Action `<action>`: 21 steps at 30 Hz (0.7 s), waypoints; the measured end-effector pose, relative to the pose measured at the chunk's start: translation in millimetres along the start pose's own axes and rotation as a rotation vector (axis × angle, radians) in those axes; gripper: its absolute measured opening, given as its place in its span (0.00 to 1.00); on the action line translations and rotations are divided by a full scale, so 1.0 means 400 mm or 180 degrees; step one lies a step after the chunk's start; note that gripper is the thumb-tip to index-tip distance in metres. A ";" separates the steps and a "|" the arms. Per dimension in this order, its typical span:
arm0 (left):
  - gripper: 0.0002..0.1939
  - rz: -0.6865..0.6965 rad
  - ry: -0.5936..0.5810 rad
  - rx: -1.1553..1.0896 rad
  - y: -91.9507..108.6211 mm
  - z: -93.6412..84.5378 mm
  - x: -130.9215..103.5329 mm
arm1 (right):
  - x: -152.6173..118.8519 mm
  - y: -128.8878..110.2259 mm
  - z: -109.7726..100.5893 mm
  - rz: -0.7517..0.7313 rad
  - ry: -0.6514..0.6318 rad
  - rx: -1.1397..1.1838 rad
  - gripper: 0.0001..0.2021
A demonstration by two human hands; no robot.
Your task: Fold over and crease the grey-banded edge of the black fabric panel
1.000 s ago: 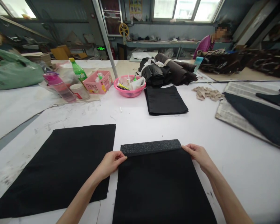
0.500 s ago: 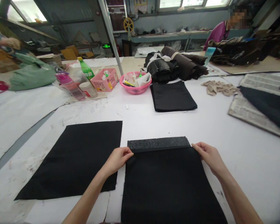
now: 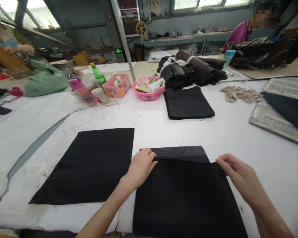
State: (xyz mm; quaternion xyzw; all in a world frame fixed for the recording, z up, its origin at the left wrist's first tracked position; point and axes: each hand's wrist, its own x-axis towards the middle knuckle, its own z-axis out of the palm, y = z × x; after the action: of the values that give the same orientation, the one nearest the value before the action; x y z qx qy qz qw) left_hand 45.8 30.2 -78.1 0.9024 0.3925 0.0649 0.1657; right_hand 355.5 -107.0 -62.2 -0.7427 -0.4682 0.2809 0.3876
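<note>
A black fabric sheet (image 3: 188, 195) lies in front of me, its far edge slightly raised. Beyond that edge shows a dark grey speckled strip (image 3: 181, 152) along the border of a black piece underneath. My right hand (image 3: 238, 172) pinches the sheet's far right corner between thumb and fingertips. At the far left corner, my left hand (image 3: 141, 167) has its fingers curled over the edge, covering the strip's left end, with the thumb against the sheet. Another black fabric piece (image 3: 94, 165) lies flat to the left, close to my left wrist.
Farther back sit a stack of black pieces (image 3: 190, 102), a pink basket (image 3: 149, 96), a pink box (image 3: 116, 87) and bottles (image 3: 98, 74). Dark fabric rolls (image 3: 201, 67) lie behind the stack. A beige cloth (image 3: 239, 93) is at right. Two people work across the table.
The sheet's far edge has come nearer to me at the right, baring more of the piece beneath. My left hand has shifted inward over the strip's left end. The view has swung slightly left.
</note>
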 end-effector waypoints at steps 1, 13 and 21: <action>0.09 0.0121 0.0008 -0.0116 0.012 0.005 0.010 | -0.006 -0.007 -0.003 -0.0067 0.0021 -0.0064 0.17; 0.15 0.0514 -0.0265 -0.1316 0.023 0.067 0.054 | -0.041 -0.023 -0.033 -0.0008 0.0630 -0.0212 0.20; 0.21 -0.0164 -0.0487 -0.1875 -0.065 0.027 -0.061 | -0.064 -0.068 -0.049 -0.0300 0.0975 0.0279 0.16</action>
State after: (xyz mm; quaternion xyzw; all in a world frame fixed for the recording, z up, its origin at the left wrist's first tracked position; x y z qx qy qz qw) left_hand 13.8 26.2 -97.1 0.8075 0.3660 0.1035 0.4509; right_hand 347.4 -129.6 -27.4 -0.7364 -0.4253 0.1660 0.4993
